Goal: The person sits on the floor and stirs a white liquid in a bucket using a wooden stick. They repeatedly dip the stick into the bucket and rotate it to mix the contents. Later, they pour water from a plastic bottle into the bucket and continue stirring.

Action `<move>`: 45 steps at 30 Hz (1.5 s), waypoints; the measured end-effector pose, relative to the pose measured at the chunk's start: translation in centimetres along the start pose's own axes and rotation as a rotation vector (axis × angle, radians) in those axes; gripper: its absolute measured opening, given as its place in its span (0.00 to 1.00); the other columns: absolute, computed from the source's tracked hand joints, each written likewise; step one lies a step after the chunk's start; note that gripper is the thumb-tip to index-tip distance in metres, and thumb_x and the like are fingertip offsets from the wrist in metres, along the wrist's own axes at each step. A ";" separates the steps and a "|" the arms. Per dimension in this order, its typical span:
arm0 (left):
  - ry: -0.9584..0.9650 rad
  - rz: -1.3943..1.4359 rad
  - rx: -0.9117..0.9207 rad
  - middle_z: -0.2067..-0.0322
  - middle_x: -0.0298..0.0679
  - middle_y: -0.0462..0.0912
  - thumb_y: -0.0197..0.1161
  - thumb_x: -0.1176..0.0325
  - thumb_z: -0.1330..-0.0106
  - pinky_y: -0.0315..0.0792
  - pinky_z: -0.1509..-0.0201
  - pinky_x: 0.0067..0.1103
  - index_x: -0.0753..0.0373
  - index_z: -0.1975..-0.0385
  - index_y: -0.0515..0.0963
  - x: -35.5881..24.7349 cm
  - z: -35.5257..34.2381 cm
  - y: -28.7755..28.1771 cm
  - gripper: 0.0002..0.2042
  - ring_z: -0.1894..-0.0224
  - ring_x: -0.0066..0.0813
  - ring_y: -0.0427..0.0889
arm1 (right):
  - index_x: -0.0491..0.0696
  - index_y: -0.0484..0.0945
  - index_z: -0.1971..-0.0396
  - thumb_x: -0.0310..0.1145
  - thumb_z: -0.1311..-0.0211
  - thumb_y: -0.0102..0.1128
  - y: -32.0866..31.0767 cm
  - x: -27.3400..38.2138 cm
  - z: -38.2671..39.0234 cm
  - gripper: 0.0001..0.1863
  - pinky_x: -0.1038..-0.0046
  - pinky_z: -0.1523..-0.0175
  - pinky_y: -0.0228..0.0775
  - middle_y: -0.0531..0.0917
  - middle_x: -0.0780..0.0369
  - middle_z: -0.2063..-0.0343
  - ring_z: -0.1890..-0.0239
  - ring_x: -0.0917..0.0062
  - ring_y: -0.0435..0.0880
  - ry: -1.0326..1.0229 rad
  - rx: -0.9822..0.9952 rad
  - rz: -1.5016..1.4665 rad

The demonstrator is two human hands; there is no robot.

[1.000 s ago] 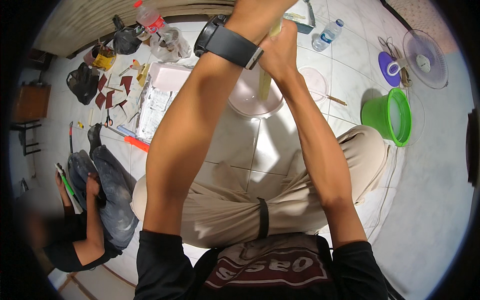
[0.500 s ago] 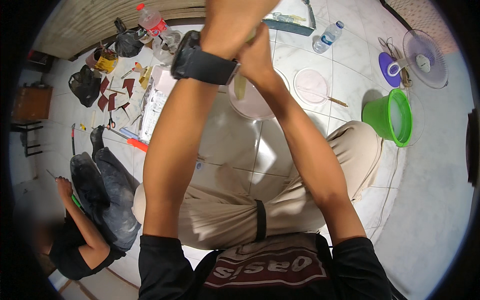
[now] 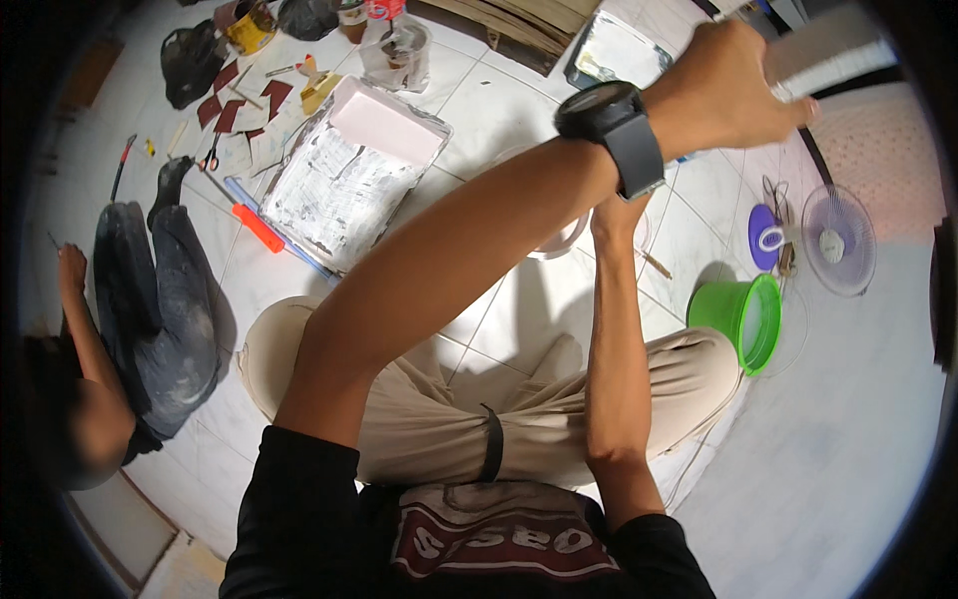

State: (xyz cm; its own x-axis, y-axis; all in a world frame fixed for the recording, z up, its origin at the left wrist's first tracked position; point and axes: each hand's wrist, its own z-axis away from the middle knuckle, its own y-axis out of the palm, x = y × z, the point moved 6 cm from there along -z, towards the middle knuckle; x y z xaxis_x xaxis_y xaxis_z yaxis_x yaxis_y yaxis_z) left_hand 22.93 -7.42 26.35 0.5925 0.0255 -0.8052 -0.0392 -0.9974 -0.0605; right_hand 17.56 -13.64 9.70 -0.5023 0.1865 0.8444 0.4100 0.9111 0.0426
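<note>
My left hand (image 3: 723, 85), with a black watch (image 3: 609, 125) on its wrist, is raised at the upper right, its fingers curled. A broad, blurred pale grey thing (image 3: 823, 55) shows at its fingertips; I cannot tell whether the hand holds it. My right hand (image 3: 621, 215) is below the watch, its fingers hidden behind my left wrist. Beneath my left forearm, a round tub (image 3: 564, 243) with a pale rim is partly covered. Close to my right hand, a thin brown-tipped stick (image 3: 654, 263) sticks out beside a partly hidden round lid.
A paint-smeared white tray (image 3: 344, 200) lies ahead-left, beside a red-handled tool (image 3: 257, 228), scissors (image 3: 210, 160) and brown paper scraps (image 3: 274, 98). Another tray (image 3: 619, 50) stands farther off. On the right are a green bucket (image 3: 718, 311) and fan (image 3: 836, 240). Another person's legs (image 3: 160, 309) extend on the left.
My left hand has swung right, away from the middle and across my right forearm. My right hand has come lower and right. The view has shifted, so the white tray shows more fully.
</note>
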 end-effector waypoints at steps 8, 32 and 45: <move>-0.011 0.129 -0.019 0.79 0.46 0.82 0.71 0.52 0.40 0.77 0.67 0.26 0.73 0.76 0.80 -0.3 -3.1 -4.0 0.24 0.75 0.33 0.83 | 0.47 0.68 0.78 0.35 0.30 0.63 -2.0 -0.7 -2.2 0.17 0.77 0.80 0.58 0.68 0.70 0.85 0.85 0.85 0.66 0.299 0.039 -0.152; -0.461 -0.248 0.354 0.78 0.40 0.85 0.64 0.60 0.31 0.79 0.74 0.23 0.66 0.77 0.82 25.3 5.6 -16.6 0.16 0.80 0.24 0.83 | 0.45 0.69 0.88 0.28 0.36 0.64 2.4 1.8 1.9 0.20 0.77 0.82 0.56 0.68 0.66 0.89 0.88 0.84 0.64 0.435 0.224 -0.091; -0.760 -0.303 0.351 0.72 0.44 0.88 0.66 0.58 0.32 0.82 0.69 0.27 0.69 0.68 0.84 29.4 10.3 -18.5 0.16 0.76 0.29 0.86 | 0.51 0.61 0.86 0.27 0.36 0.60 0.7 -1.6 -2.5 0.20 0.75 0.84 0.52 0.61 0.69 0.89 0.90 0.84 0.58 0.285 0.030 -0.270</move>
State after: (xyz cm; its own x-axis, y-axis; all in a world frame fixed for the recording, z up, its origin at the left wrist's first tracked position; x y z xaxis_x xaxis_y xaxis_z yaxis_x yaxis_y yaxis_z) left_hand 32.83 12.45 -2.29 -0.0716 0.4475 -0.8914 -0.2859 -0.8654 -0.4115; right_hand 20.55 -14.26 9.69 -0.3559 -0.1672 0.9194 0.2670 0.9247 0.2715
